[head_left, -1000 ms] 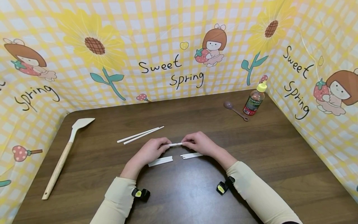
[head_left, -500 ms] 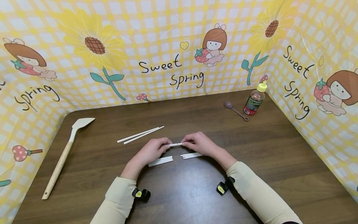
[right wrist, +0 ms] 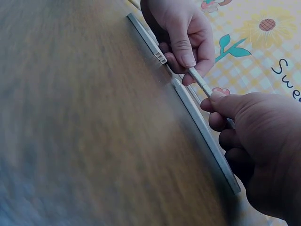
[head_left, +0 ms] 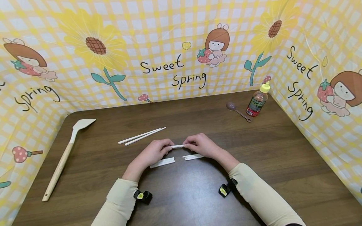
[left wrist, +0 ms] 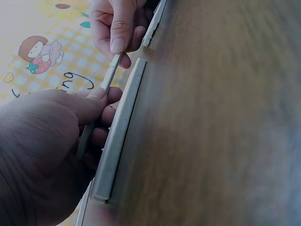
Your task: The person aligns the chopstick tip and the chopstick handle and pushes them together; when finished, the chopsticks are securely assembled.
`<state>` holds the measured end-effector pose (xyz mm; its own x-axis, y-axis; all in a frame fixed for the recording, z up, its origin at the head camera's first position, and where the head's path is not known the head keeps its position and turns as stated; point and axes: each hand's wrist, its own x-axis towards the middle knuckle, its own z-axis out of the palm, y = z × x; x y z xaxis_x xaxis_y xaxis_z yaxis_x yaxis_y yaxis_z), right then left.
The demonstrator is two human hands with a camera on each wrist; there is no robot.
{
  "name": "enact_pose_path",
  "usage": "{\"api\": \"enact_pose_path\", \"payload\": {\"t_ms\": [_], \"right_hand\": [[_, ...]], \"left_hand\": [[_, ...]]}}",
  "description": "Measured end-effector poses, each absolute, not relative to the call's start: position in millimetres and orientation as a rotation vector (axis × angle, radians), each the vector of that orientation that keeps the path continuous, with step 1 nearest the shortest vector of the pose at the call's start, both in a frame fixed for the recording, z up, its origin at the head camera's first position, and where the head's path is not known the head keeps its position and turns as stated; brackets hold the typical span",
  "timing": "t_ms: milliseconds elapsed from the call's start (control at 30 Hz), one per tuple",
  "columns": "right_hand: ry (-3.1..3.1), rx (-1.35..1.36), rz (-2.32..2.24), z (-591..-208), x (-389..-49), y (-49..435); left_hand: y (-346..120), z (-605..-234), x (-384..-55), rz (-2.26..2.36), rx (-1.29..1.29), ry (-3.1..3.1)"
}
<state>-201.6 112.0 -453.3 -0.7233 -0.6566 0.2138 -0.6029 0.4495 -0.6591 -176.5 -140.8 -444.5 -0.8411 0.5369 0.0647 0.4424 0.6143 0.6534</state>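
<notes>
Between my hands runs a thin white chopstick (head_left: 177,146), with a seam showing partway along it in both wrist views. My left hand (head_left: 155,152) pinches its left part between thumb and fingers. At the other end, the thumb and fingertips of my right hand (head_left: 204,145) pinch the right part. Several short white chopstick pieces (head_left: 164,162) lie side by side on the table beneath my left hand. A second row of such pieces (head_left: 192,157), with stepped ends, lies partly hidden below my right hand. Two full-length white chopsticks (head_left: 142,137) rest farther back on the left.
On the left lies a white spatula (head_left: 68,153) with a wooden handle. A brownish-purple spoon (head_left: 237,111) sits at the back right beside a sauce bottle (head_left: 256,102) with a yellow cap. Patterned yellow cloth (head_left: 158,40) rises behind the wooden table (head_left: 186,201) and along both sides.
</notes>
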Motion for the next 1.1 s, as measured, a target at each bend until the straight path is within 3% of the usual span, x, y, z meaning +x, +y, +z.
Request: {"api": "enact_pose_path", "payload": {"t_ms": [1100], "right_hand": [[2.609, -1.157, -1.130, -455.6, -201.2, 112.3]], "left_hand": [[-136.5, -442.7, -174.2, 1.026, 0.834, 2.706]]}}
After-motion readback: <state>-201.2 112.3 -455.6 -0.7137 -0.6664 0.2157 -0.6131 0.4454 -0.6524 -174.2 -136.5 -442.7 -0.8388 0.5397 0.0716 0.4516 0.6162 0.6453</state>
